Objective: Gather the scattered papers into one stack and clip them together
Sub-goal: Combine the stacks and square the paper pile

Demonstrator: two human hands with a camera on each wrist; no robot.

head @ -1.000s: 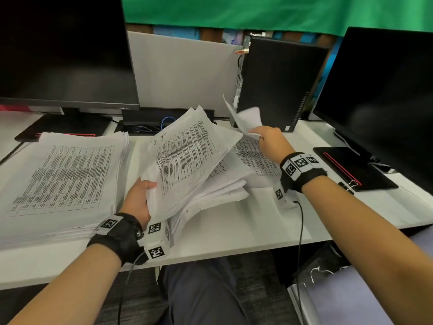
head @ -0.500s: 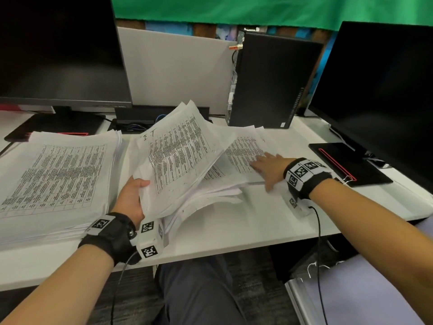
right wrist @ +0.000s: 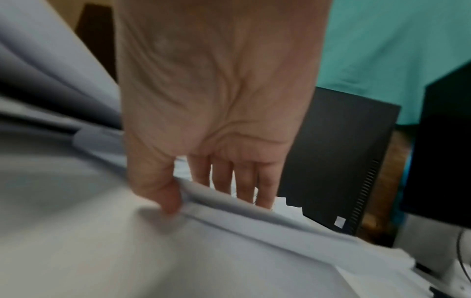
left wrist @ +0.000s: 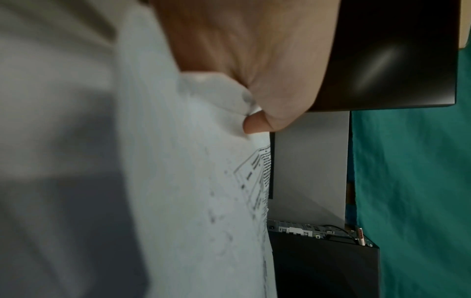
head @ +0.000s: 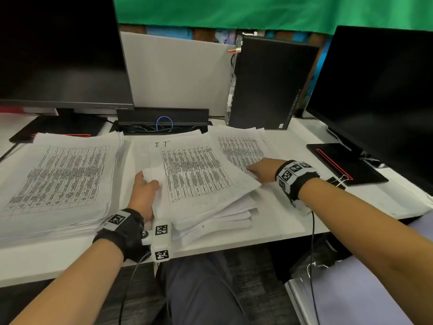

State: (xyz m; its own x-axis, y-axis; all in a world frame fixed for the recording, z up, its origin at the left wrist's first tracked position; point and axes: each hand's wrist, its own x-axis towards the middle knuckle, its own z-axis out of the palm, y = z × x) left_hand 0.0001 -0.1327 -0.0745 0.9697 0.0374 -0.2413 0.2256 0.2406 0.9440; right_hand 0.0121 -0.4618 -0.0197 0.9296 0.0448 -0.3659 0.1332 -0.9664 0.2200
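A loose, fanned pile of printed papers (head: 199, 181) lies mid-desk, more sheets (head: 241, 148) spread to its right. My left hand (head: 145, 195) grips the pile's left edge, thumb on top; the left wrist view shows the thumb (left wrist: 254, 125) pressing a crumpled corner of the papers (left wrist: 193, 181). My right hand (head: 260, 171) rests on the right-hand sheets; in the right wrist view its thumb (right wrist: 168, 199) and straight fingers (right wrist: 244, 181) pinch a raised sheet edge (right wrist: 229, 203). A black binder clip (head: 337, 181) lies on the desk just right of my right wrist.
A thick separate paper stack (head: 58, 179) fills the desk's left. Dark monitors stand at left (head: 58, 50) and right (head: 375, 90), a black PC tower (head: 269, 83) behind the papers, a cable tray (head: 161, 123) at the back. The white desk's edge (head: 234, 247) runs in front.
The sheets my left hand held tilted up now lie nearly flat on the pile. My right hand put down the sheet it lifted and now pinches a sheet edge on the right-hand papers.
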